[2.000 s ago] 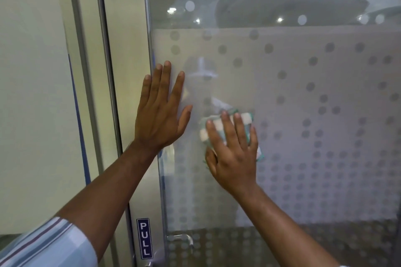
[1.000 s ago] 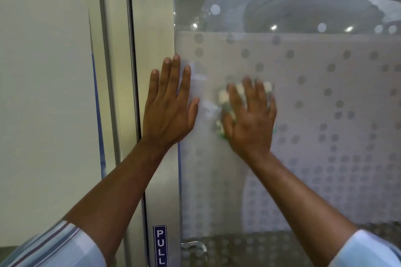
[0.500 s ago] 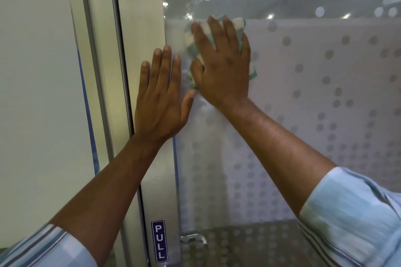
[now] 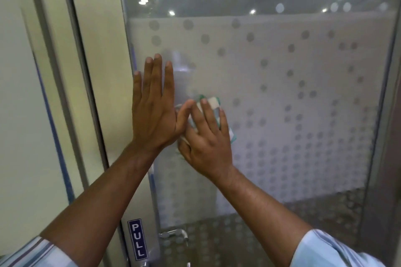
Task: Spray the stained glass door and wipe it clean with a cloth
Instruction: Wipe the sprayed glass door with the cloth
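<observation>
The glass door (image 4: 282,93) fills the view, frosted with a pattern of round dots and clear near the top. My left hand (image 4: 154,110) lies flat on the glass near the door's left edge, fingers straight and pointing up, holding nothing. My right hand (image 4: 206,138) presses a white and green cloth (image 4: 213,103) against the glass just right of the left hand; the left thumb touches the right fingers. Most of the cloth is hidden under the right hand. No spray bottle is in view.
A pale metal door frame (image 4: 97,71) runs down the left side. A blue PULL sign (image 4: 137,239) sits low on the door's edge, with a metal handle (image 4: 173,234) beside it behind the glass. Reflections of ceiling lights show in the clear upper glass.
My right hand has slid the cloth down the glass from the top edge of the frosted band to a spot beside my left thumb. My left hand stays flat on the glass.
</observation>
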Motion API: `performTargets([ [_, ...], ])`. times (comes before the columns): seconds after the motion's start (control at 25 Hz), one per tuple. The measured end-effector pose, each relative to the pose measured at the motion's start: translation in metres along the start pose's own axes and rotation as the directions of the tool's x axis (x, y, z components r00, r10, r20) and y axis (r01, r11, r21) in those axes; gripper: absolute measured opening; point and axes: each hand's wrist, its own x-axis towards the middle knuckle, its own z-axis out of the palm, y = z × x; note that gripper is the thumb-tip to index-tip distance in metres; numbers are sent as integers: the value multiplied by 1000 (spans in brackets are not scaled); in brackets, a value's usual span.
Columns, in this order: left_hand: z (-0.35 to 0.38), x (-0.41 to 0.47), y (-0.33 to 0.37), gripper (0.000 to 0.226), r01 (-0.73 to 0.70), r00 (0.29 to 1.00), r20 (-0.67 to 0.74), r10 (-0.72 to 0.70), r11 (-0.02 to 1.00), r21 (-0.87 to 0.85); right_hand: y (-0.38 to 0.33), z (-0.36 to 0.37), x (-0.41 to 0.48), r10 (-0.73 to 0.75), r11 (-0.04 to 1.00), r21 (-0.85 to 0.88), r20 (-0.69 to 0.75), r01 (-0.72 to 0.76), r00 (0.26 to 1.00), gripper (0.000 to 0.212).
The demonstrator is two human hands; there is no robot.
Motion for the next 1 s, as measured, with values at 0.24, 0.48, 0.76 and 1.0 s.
performTargets([
  [0.24,16,-15,40,93,-25,994,107,20,999,43,60,-23,-56,27,997,-66,13,-26,1000,67],
  [0.48,34,-22,60,90,-24,997,72,15,991,130,141,-49,-81,92,988,-123,9,-90,996,67],
  [0.76,47,-11,94,92,-7,999,42,0,988,152,261,-89,-100,243,948,-201,-44,-247,969,69],
  [1.0,59,-6,119,92,-10,999,46,2,985,174,355,-121,-75,495,849,-124,-155,-514,855,66],
])
